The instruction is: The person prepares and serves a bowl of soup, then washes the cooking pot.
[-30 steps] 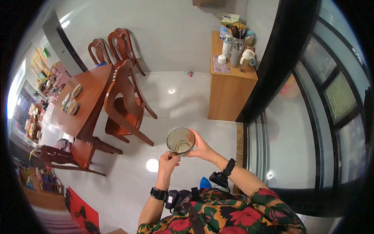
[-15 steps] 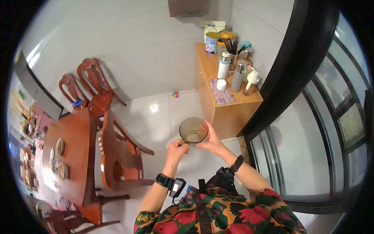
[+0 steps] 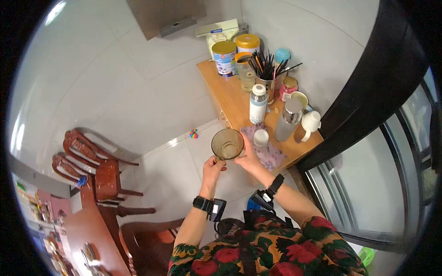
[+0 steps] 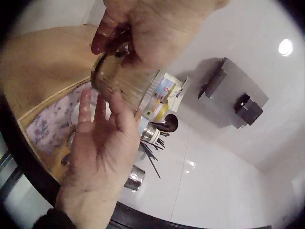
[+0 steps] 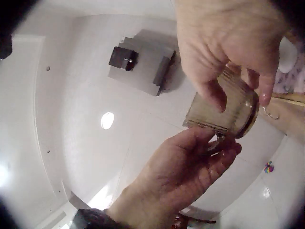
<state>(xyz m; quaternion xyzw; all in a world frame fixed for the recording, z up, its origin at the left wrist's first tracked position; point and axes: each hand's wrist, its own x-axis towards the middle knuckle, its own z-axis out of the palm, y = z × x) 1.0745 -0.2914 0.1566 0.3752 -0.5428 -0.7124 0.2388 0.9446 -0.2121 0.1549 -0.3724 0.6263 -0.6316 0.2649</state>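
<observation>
Both hands hold a clear, brownish glass mug [image 3: 228, 143] in front of the body, its open top facing up toward the head camera. My left hand [image 3: 213, 172] grips the mug's handle, fingers curled through it, as the right wrist view shows at the handle [image 5: 217, 143]. On the other side, my right hand [image 3: 248, 158] clasps the mug's wall, its thumb [image 5: 215, 98] lying along the ribbed glass. No contents show inside the mug. Just beyond the right hand lies a purple patterned cloth [image 3: 272, 156] with a white lid-like cup [image 3: 261, 138] on it.
A wooden cabinet [image 3: 221, 92] carries a white thermos [image 3: 258, 108], a grey bottle [image 3: 287, 122], a milk-powder tin [image 3: 224, 60], black chopsticks [image 3: 263, 66] and jars. Chairs [image 3: 108, 179] and a table [image 3: 73, 230] stand left. A dark door frame [image 3: 359, 110] is on the right.
The view has swung right and closer to the cabinet, which now stands just ahead of the hands. Both hands keep their hold on the mug.
</observation>
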